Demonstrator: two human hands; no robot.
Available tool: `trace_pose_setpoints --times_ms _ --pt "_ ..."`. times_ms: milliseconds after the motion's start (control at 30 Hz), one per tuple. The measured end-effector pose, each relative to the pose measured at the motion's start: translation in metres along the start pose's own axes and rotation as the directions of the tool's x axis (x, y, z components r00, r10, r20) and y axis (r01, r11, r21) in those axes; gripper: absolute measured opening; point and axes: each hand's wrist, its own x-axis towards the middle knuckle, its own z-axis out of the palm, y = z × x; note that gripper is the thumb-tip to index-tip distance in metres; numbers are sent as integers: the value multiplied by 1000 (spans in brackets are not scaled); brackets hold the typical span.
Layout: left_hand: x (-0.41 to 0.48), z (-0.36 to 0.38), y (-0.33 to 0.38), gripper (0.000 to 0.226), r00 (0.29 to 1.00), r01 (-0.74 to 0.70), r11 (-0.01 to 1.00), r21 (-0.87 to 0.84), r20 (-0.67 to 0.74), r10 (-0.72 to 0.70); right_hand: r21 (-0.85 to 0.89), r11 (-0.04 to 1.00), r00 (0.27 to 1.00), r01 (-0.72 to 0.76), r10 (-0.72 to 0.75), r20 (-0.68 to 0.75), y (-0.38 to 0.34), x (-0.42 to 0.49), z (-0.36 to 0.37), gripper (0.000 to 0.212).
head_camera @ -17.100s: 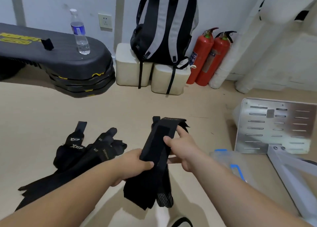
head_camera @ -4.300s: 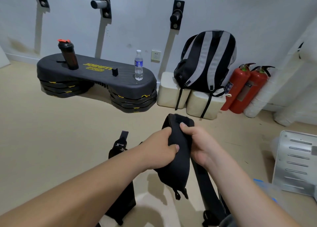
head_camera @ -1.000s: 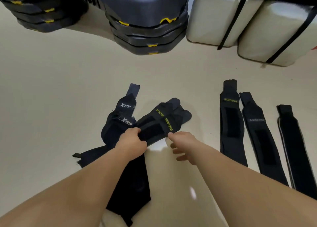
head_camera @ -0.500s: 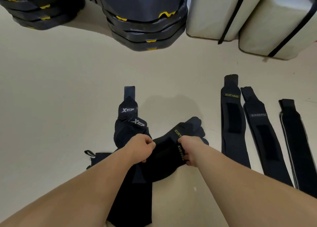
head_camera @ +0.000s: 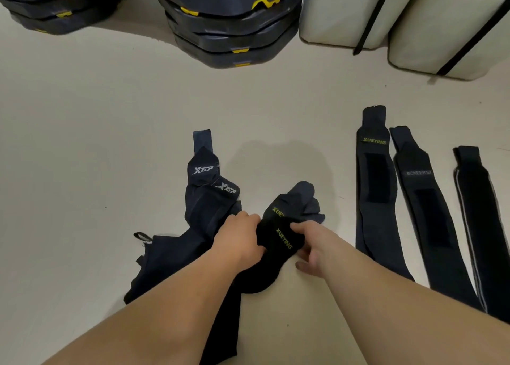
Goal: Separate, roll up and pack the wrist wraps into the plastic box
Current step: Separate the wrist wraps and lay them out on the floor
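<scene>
Between the forearms, left hand (head_camera: 238,240) and right hand (head_camera: 314,244) grip a half-hidden XUEYING wrap (head_camera: 277,257).

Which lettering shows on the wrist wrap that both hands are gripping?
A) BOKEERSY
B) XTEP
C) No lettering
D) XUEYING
D: the black wrist wrap gripped between the left hand and the right hand reads XUEYING in yellow-green.

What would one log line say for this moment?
step: separate wraps | left hand: grips XUEYING wrap | right hand: pinches same wrap | three wraps: laid flat, far right
</scene>
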Motion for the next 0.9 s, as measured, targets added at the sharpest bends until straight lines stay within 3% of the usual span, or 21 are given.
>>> trace_pose_setpoints --times_ms 67,133,267,367,467,700,800,900 --pt "0 0 3 28 1000 4 1000 -5 -26 -4 -65 997 998 45 -42 52 -4 -12 0 36" --pt "2 -2 4 26 999 21 998 -59 -40 -23 -109 991 993 82 -73 89 -8 -14 -1 33" --pt "2 -5 8 13 994 54 968 -244 101 -30 -144 965 974 219 -207 91 -10 -17 0 34" --pt "1 -4 11 12 978 111 944 -312 205 -47 -94 972 967 215 -198 161 -13 -22 4 36" --pt "2 1 11 26 981 118 915 -385 186 -48 -82 968 956 237 -217 196 -13 -20 9 34" --pt "-1 -3 18 15 987 136 774 -618 152 -52 -51 981 941 188 -165 296 -18 -30 5 13" --pt "-2 -8 26 13 986 134 735 -664 167 -29 -63 985 916 162 -126 380 -23 -32 -2 19" --pt "-4 -10 33 24 978 144 717 -682 208 1 -112 982 918 151 -97 385 -25 -32 -3 18"
